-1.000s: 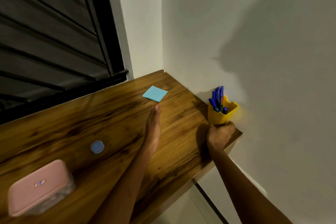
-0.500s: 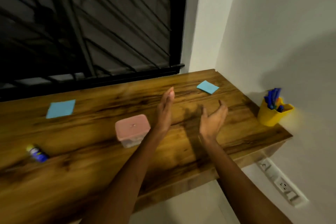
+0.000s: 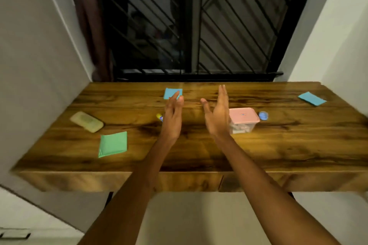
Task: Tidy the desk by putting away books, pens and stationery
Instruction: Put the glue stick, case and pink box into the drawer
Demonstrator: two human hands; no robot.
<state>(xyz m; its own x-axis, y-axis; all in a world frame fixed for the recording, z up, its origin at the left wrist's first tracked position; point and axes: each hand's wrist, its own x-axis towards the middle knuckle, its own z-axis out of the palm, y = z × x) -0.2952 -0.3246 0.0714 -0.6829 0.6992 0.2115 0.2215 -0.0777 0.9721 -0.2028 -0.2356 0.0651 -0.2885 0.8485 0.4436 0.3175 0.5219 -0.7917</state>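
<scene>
Both hands hover over the middle of the tabletop [image 3: 199, 145] with palms turned toward each other and fingers stretched out, neither grip holding anything; this reads as a pause between picks, hands kept free and central so either can go to whatever is nearest. The left hand [image 3: 172, 117] sits in front of a blue note [image 3: 170, 92] near the back edge, its fingertips overlapping the note in this view, though whether they touch it cannot be told. Just beside that wrist, partly hidden, lies a small glue stick [image 3: 159, 116]. The right hand [image 3: 217, 113] is just left of a pink-lidded box [image 3: 243, 119], a likely home for small stationery, with a blue cap-like thing [image 3: 263, 115] just beside the box on its right. The remaining loose items lie well apart from both grips: a green note [image 3: 113, 144] toward the front left, a beige case [image 3: 86, 121] near the left edge, and a second blue note [image 3: 312, 98] by the back right corner. Judging by this scatter, the tidying is far from done, and the nearest pickings are the blue note and glue stick for the left hand.
</scene>
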